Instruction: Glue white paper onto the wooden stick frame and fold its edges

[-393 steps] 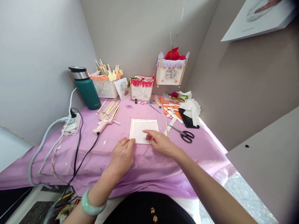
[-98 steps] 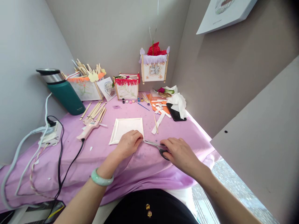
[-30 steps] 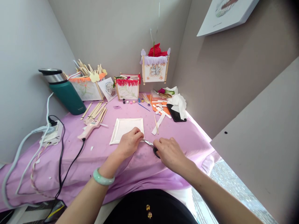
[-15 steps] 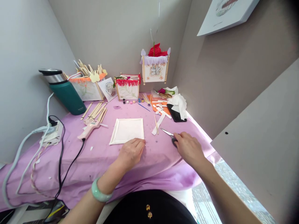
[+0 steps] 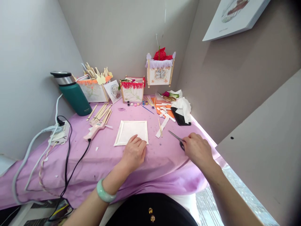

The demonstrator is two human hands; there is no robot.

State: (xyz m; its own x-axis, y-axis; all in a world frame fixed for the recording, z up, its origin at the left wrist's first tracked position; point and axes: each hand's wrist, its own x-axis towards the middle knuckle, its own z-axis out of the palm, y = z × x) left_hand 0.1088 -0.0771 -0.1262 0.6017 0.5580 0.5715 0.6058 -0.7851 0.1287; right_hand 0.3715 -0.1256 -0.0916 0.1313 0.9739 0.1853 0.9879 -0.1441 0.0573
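Observation:
Near the table's right front, my right hand point(image 5: 198, 148) has its fingers closed round the dark handles of a pair of scissors point(image 5: 175, 135). The blades point away to the left, toward a white paper strip point(image 5: 165, 125) and a thin wooden stick point(image 5: 160, 127). A flat white square frame point(image 5: 130, 126) lies in the middle of the tablecloth. Over its near edge, by the right corner, rests my left hand point(image 5: 134, 153). Its fingers are curled down and together; their tips and whatever may be under them are hidden. A pale green bangle point(image 5: 103, 193) circles the left wrist.
A pink glue gun point(image 5: 95, 131) lies at left beside wooden sticks point(image 5: 101, 113), its black cord trailing to a power strip point(image 5: 61, 133). A green bottle point(image 5: 76, 99) leans behind. Decorated boxes point(image 5: 133, 92) stand at the back; tissue point(image 5: 184, 108) covers part of a black phone point(image 5: 180, 118).
My left hand has shifted from the frame's near right corner onto its near edge. My right hand still holds the scissors, whose blades look more closed. The whole view has shifted slightly.

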